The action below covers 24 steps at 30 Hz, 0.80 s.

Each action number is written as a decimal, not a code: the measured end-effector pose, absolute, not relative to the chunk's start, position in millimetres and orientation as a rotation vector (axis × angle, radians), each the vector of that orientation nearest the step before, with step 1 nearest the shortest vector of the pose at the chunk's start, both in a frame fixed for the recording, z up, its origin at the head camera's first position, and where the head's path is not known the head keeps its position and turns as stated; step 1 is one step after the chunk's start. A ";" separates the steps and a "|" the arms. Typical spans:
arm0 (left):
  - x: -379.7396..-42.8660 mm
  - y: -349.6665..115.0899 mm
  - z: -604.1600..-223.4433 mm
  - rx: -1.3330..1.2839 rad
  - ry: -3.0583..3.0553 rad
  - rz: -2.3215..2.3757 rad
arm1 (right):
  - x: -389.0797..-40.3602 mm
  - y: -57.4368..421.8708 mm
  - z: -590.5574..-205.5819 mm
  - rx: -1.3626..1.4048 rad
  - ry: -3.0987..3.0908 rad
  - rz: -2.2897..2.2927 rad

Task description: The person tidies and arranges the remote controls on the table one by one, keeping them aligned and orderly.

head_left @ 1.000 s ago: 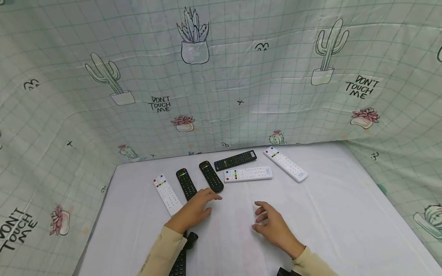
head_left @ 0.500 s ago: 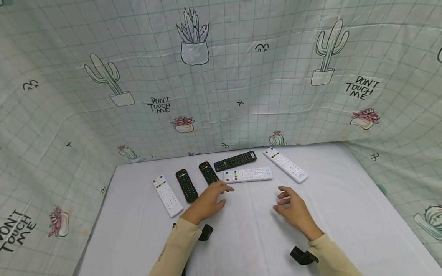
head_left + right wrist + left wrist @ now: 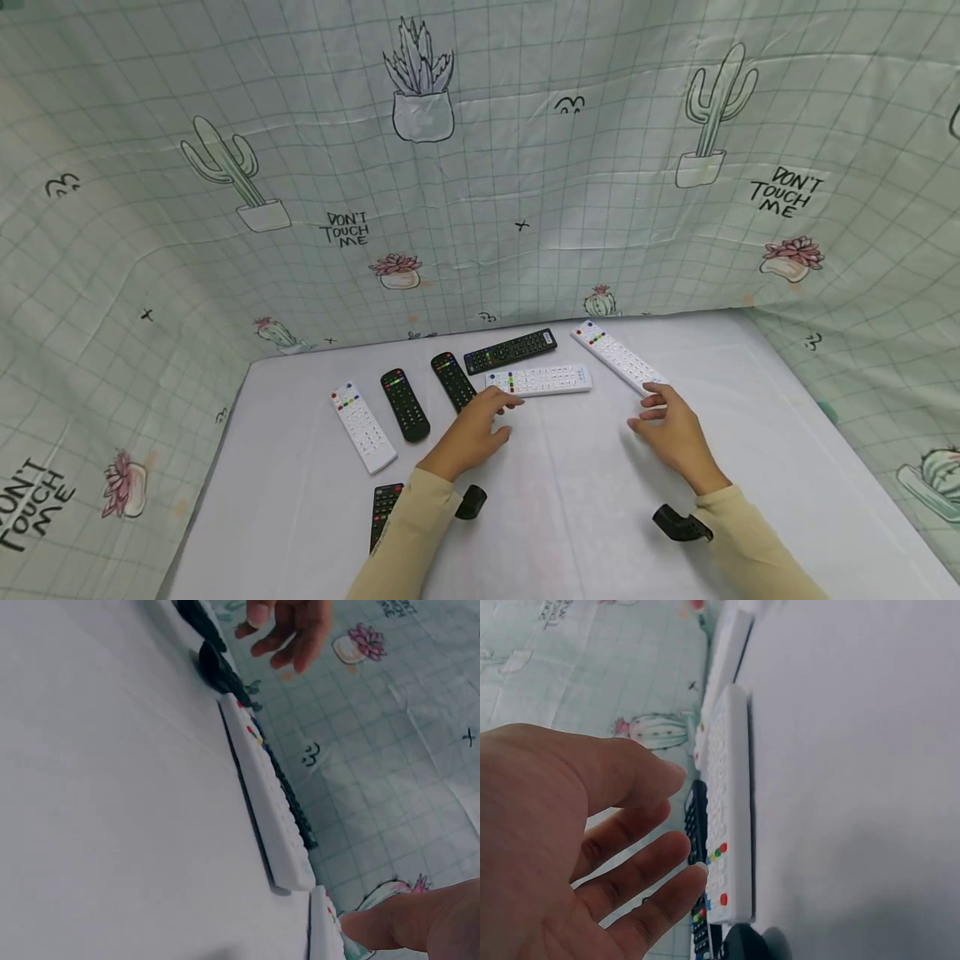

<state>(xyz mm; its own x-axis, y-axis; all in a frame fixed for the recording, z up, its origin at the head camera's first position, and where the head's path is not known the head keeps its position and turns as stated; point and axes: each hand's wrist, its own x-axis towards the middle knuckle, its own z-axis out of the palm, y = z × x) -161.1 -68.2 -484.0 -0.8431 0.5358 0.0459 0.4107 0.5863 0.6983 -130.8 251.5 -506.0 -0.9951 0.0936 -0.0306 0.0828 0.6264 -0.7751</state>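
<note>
My left hand point(image 3: 474, 429), fingers loosely bent and holding nothing, is over the near left corner of the middle white remote control point(image 3: 551, 379). In the left wrist view its fingers point(image 3: 641, 862) overlap a black remote control point(image 3: 697, 817) beyond that white one. My right hand point(image 3: 675, 433) reaches the lower end of the right white remote control point(image 3: 615, 354), its fingertips right at that end and nothing gripped. The right wrist view shows the right thumb point(image 3: 405, 921) beside that remote; its other fingers are hidden there.
To the left lie a black remote point(image 3: 453, 379), another black remote point(image 3: 405, 406) and a white remote point(image 3: 363, 427). Another black remote point(image 3: 385, 507) is partly under my left sleeve point(image 3: 412, 533). A patterned curtain point(image 3: 480, 183) backs the white tabletop point(image 3: 750, 417).
Both hands have moved forward and to the right, the right hand from bare tabletop to the white remote's end. The near black remote, mostly covered by the left sleeve half a second ago, shows again.
</note>
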 end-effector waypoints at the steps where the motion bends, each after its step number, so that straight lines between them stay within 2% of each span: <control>1: -161.7 -66.5 -484.6 0.790 2.633 1.113 | -132.1 254.0 -506.0 -0.164 -2.814 1.340; 24: -176.3 -27.4 -497.2 0.640 2.528 1.334 | -151.8 284.5 -510.9 -0.320 -2.775 1.250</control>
